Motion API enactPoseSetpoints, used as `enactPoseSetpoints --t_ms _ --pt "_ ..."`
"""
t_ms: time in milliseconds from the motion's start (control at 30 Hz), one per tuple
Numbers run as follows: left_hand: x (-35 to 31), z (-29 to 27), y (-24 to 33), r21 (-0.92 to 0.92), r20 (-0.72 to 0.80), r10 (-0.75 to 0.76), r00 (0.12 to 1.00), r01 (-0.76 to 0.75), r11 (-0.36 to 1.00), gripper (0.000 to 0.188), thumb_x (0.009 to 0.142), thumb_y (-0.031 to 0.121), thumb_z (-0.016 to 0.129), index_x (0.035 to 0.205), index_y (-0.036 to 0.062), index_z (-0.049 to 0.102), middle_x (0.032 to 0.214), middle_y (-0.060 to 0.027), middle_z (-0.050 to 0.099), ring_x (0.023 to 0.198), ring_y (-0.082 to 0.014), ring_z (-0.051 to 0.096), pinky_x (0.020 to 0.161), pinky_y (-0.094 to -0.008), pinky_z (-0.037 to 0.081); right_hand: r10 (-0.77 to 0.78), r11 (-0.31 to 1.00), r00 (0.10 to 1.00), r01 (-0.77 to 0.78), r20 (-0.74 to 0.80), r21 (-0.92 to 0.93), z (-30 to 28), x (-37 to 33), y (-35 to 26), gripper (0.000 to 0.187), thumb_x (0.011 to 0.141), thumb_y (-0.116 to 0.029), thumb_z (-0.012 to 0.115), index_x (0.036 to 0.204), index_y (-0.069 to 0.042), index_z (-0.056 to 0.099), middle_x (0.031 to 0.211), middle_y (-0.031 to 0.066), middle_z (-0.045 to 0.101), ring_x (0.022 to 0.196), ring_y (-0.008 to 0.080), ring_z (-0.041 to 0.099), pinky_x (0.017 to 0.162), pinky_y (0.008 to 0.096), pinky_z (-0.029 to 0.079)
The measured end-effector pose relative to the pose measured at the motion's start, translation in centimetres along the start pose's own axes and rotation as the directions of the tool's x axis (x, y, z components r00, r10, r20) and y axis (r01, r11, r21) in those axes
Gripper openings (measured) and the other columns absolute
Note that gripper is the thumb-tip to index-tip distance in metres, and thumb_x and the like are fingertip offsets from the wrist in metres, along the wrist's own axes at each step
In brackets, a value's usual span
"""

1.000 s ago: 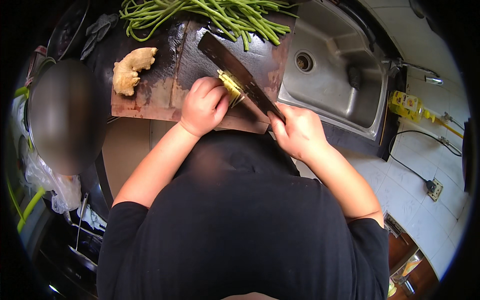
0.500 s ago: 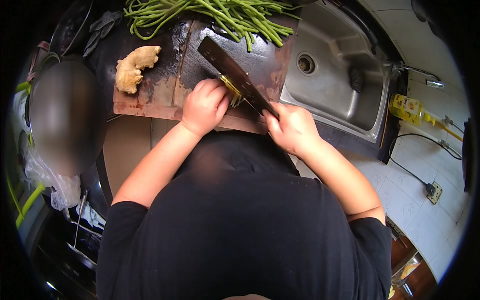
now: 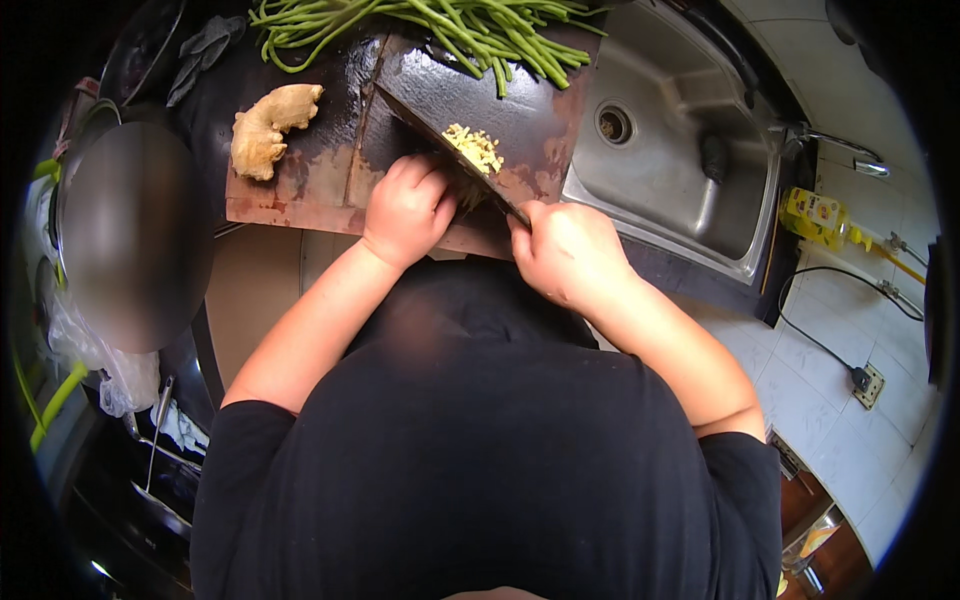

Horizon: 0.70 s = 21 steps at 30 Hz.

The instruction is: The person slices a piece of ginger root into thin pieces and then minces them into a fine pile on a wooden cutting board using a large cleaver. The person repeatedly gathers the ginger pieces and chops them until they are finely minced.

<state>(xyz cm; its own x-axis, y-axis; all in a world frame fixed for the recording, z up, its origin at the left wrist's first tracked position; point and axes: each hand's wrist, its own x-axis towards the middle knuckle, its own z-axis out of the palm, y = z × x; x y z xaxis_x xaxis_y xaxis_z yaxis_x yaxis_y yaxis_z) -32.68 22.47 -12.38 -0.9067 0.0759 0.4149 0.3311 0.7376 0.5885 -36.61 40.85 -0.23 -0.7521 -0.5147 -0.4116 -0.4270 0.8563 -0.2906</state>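
Note:
My right hand [image 3: 572, 252] grips the handle of a cleaver [image 3: 430, 135], whose dark blade slants up to the left over the wooden cutting board [image 3: 290, 213]. Close against the near side of the blade, my left hand [image 3: 408, 208] is closed with its fingers curled, pressing down on ginger strips that the fingers and blade mostly hide. Just beyond the blade lies a small heap of finely chopped yellow ginger [image 3: 473, 147]. A whole ginger root [image 3: 268, 132] rests at the board's left side.
Long green beans [image 3: 440, 25] lie across the board's far edge. To the right is a steel sink [image 3: 665, 130] with a faucet [image 3: 840, 145]. A yellow bottle [image 3: 812, 217] stands beside it. A grey cloth [image 3: 205, 58] and a plastic bag [image 3: 110, 360] are on the left.
The cleaver has shifted left and slightly down, close to my left fingers. A heap of chopped ginger now shows beyond the blade. My left hand has barely moved.

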Motion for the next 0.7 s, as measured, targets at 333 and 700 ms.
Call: enactPoseSetpoints --t_ms 333,700 --pt "0.0 -0.1 0.2 -0.041 -0.095 0.032 0.995 -0.036 0.999 0.016 0.069 0.004 0.065 0.084 0.0024 0.062 0.093 -0.0123 0.061 0.085 -0.0316 0.057 0.076 -0.0388 0.049 -0.044 0.999 0.999 0.044 0.02 0.006 -1.6 -1.9 0.1 0.018 0.083 -0.018 0.057 0.092 -0.004 0.063 0.07 0.019 0.064 0.067 0.0369 0.063 0.063 0.0458 0.05" --pt "0.1 -0.1 0.2 -0.064 -0.088 0.026 0.996 -0.031 0.997 0.015 0.069 0.005 0.066 0.083 0.003 0.062 0.088 -0.0109 0.06 0.086 -0.0305 0.058 0.076 -0.0383 0.05 -0.026 0.987 0.995 0.041 -0.096 0.153 0.8 -0.8 1.6 0.022 0.086 -0.026 0.054 0.091 -0.007 0.065 0.073 0.0173 0.065 0.07 0.0356 0.065 0.066 0.0468 0.051"
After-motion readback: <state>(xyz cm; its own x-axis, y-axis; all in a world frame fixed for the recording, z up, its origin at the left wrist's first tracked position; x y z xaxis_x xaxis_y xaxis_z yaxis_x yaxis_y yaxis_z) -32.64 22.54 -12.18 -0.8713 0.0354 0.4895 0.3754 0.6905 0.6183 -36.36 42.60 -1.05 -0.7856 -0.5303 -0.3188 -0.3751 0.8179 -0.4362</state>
